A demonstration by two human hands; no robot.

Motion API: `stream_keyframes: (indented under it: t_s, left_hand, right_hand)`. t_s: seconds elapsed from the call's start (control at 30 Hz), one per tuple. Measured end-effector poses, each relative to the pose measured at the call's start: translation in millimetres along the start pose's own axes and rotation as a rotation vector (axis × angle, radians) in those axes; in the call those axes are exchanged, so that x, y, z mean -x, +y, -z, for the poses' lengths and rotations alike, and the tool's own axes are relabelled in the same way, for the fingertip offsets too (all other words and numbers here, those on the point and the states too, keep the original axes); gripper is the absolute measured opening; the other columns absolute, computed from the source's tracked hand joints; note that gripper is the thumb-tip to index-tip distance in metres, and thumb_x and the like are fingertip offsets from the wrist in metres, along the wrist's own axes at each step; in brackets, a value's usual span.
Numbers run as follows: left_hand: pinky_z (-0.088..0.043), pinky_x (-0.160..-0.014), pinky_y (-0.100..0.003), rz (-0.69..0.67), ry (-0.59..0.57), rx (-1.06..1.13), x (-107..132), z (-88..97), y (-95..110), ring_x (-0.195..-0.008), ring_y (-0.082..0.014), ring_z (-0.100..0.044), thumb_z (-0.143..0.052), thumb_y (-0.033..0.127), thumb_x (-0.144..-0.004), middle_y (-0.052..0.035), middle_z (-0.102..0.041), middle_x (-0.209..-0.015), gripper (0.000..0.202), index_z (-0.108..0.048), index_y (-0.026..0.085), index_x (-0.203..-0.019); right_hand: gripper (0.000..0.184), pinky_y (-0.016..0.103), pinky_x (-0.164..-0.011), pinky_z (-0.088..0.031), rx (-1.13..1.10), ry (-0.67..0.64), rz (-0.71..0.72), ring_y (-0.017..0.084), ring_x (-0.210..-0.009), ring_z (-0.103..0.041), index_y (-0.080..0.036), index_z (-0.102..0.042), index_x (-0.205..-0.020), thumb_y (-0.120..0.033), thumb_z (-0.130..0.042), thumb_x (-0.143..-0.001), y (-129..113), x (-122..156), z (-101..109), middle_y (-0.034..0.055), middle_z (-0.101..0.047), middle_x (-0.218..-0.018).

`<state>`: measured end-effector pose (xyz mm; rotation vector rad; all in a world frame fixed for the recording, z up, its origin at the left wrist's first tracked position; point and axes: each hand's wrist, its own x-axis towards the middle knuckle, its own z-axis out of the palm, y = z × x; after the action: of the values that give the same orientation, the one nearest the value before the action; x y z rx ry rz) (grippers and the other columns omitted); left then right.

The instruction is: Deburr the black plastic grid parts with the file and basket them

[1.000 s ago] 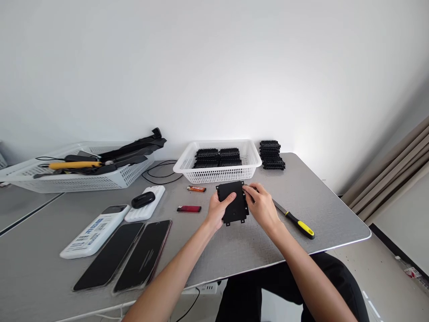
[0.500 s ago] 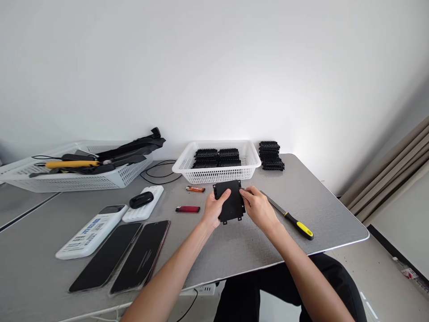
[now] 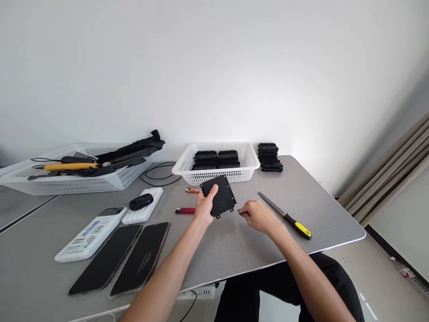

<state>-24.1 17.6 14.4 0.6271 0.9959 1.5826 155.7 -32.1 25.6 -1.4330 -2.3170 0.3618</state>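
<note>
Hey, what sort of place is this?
Probably an indoor workspace, maybe a small workbench: the gray table holds a file-like tool and a white basket of stacked black parts.

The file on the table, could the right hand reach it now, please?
Probably yes: the file lies beside the right hand with nothing between, though that hand seems to pinch a small dark piece.
</note>
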Motion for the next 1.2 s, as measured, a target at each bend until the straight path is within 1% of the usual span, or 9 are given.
stream_keyframes:
  t_s: [0.1, 0.2, 0.33, 0.43, 0.6, 0.7, 0.8, 1.03, 1.2]
  left_hand:
    - [-0.059, -0.067, -0.034, 0.003, -0.07, -0.041, 1.7, 0.5, -5.5, -0.067, -0.0186, -0.069, -0.085, 0.038, -0.056, -0.0029, -0.072, -0.081, 0.045, -0.065, 0.018, -0.091]
    - [-0.057, -0.076, -0.034, -0.021, -0.151, -0.125, 4.9, 0.2, -15.4, -0.083, -0.0213, -0.069, -0.08, 0.045, -0.064, -0.0059, -0.072, -0.092, 0.043, -0.065, 0.019, -0.093]
    - [-0.047, -0.093, -0.028, -0.142, -0.189, -0.253, 9.6, -1.0, -25.7, -0.114, -0.0225, -0.059, -0.067, 0.053, -0.075, -0.0076, -0.069, -0.109, 0.037, -0.067, 0.02, -0.093]
    - [-0.043, -0.098, -0.027, -0.2, -0.211, -0.313, 12.1, -1.1, -29.1, -0.118, -0.0222, -0.056, -0.063, 0.054, -0.078, -0.007, -0.069, -0.108, 0.037, -0.068, 0.02, -0.093]
    - [-0.044, -0.092, -0.03, -0.246, -0.298, -0.44, 11.5, 1.7, -31.9, -0.098, -0.0231, -0.06, -0.06, 0.059, -0.077, -0.005, -0.068, -0.089, 0.041, -0.066, 0.02, -0.086]
    - [-0.045, -0.081, -0.028, -0.295, -0.293, -0.491, 9.7, 3.0, -35.3, -0.084, -0.0207, -0.059, -0.059, 0.062, -0.076, -0.0031, -0.064, -0.08, 0.043, -0.064, 0.019, -0.08]
    - [-0.045, -0.077, -0.027, -0.308, -0.282, -0.479, 7.2, 3.2, -39.4, -0.08, -0.0188, -0.058, -0.058, 0.063, -0.076, -0.002, -0.063, -0.078, 0.044, -0.063, 0.019, -0.079]
    - [-0.049, -0.077, -0.027, -0.246, -0.065, -0.287, -8.4, 7.4, -29.7, -0.089, -0.0202, -0.062, -0.058, 0.067, -0.074, -0.0052, -0.068, -0.093, 0.05, -0.064, 0.02, -0.089]
    - [-0.049, -0.083, -0.029, -0.276, 0.007, -0.27, -18.5, 14.5, -22.9, -0.095, -0.0209, -0.062, -0.06, 0.067, -0.072, -0.0056, -0.068, -0.095, 0.05, -0.063, 0.02, -0.087]
  right_hand:
    - [0.03, 0.028, -0.08, -0.048, -0.205, 0.225, -0.09, 0.02, -0.093, -0.066, -0.025, -0.071, -0.108, -0.016, -0.053, -0.085, 3.5, -2.2, 9.7, 0.0044, -0.072, -0.1]
    - [0.036, 0.032, -0.081, -0.05, -0.371, 0.478, -0.173, 0.02, -0.091, -0.066, -0.024, -0.064, -0.12, -0.022, -0.055, -0.086, 2.0, -3.7, 17.7, 0.0047, -0.071, -0.1]
    - [0.025, 0.032, -0.083, -0.05, -0.425, 0.617, -0.081, 0.019, -0.093, -0.064, -0.021, -0.069, -0.106, -0.024, -0.055, -0.086, -0.9, -5.4, 15.7, 0.0069, -0.068, -0.102]
    - [0.024, 0.031, -0.082, -0.05, -0.377, 0.648, -0.037, 0.019, -0.093, -0.063, -0.021, -0.069, -0.107, -0.023, -0.053, -0.089, 1.8, -7.8, 8.7, 0.0074, -0.065, -0.102]
    - [0.026, 0.031, -0.082, -0.051, -0.305, 0.624, 0.008, 0.019, -0.092, -0.063, -0.021, -0.069, -0.109, -0.02, -0.05, -0.091, 4.9, -10.8, -4.9, 0.0077, -0.065, -0.102]
    - [0.025, 0.028, -0.08, -0.052, -0.32, 0.603, 0.038, 0.017, -0.088, -0.064, -0.02, -0.071, -0.105, -0.017, -0.051, -0.091, -0.7, -11.8, -13.6, 0.0066, -0.066, -0.1]
    - [0.025, 0.027, -0.08, -0.052, -0.284, 0.546, 0.054, 0.016, -0.087, -0.065, -0.021, -0.072, -0.101, -0.014, -0.05, -0.09, -7.1, -12.6, -20.8, 0.0059, -0.066, -0.099]
    - [0.026, 0.025, -0.081, -0.051, -0.185, 0.245, 0.119, 0.016, -0.088, -0.067, -0.022, -0.074, -0.092, -0.005, -0.055, -0.084, -16.4, -7.9, -24.5, 0.003, -0.07, -0.098]
    - [0.027, 0.026, -0.076, -0.052, -0.224, 0.06, 0.192, 0.016, -0.08, -0.068, -0.022, -0.075, -0.083, -0.001, -0.058, -0.079, -24.7, 1.6, -7.8, 0.0015, -0.072, -0.089]
